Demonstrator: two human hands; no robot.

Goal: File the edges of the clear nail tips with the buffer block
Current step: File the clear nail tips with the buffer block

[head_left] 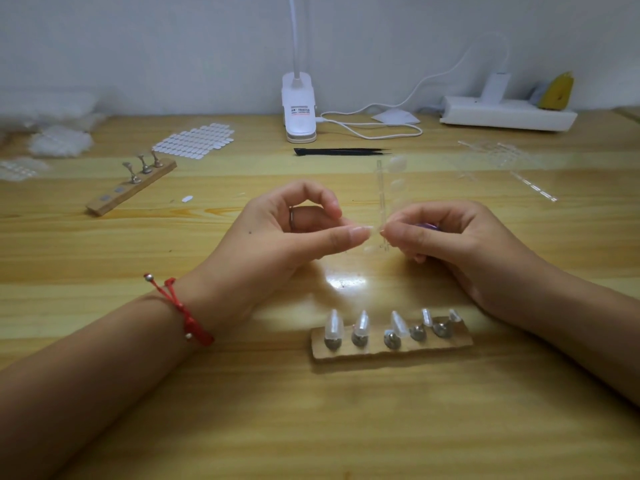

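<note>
My left hand point(298, 230) pinches a small clear nail tip point(371, 230) between thumb and forefinger. My right hand point(446, 233) faces it, fingers curled, pinching a clear plastic sprue strip point(382, 199) that stands upright with several clear tips on it. A bit of purple point(426, 226), perhaps the buffer block, shows inside my right hand; most of it is hidden. In front of my hands a wooden stand point(391, 346) carries several clear nail tips point(333, 325) on metal holders.
A second wooden stand point(131, 188) with three metal holders lies at the left. Black tweezers point(343, 151), a white clip lamp point(299, 109) with its cable, a white power strip point(507, 114), a sheet of white stickers point(195, 140) and clear sprue pieces point(502, 157) lie further back.
</note>
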